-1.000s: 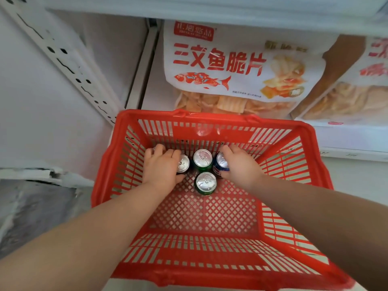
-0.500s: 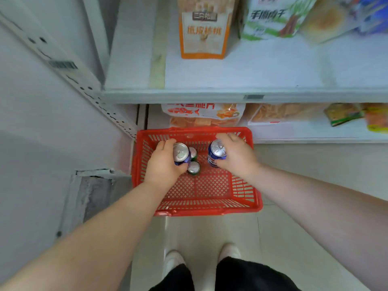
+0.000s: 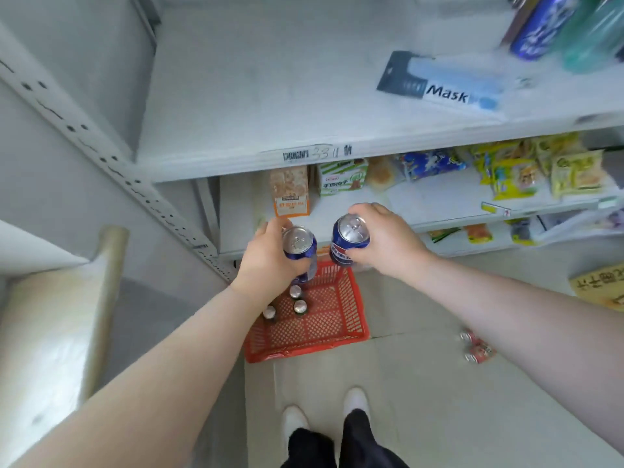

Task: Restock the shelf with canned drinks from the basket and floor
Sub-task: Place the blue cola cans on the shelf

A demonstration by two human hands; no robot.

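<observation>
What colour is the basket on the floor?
Red; the basket shows best in the head view.

— Enough light?
— Plenty, soft and even; faint shadow beneath the white metal shelf board (image 3: 270, 96). Silver lids glint on my blue left-hand can (image 3: 303, 254) and blue right-hand can (image 3: 347, 248).
— Sharp?
— Mid-frame, yes. The blue cylindrical container (image 3: 537, 28) top right smears; the perforated white steel upright (image 3: 111, 165) bows.

We see a dark blue round metal can w/ silver top (image 3: 299, 244) & a blue round metal can w/ red-white logo band (image 3: 349, 239). We note a red plastic lattice-pattern basket (image 3: 324, 329), small silver-topped cans (image 3: 300, 307) (one looks green-sided), red cans (image 3: 477, 347), beige floor tiles (image 3: 422, 400), a white metal shelf (image 3: 253, 96), yellow snack bags (image 3: 540, 170) & an orange-white carton (image 3: 290, 194).
</observation>
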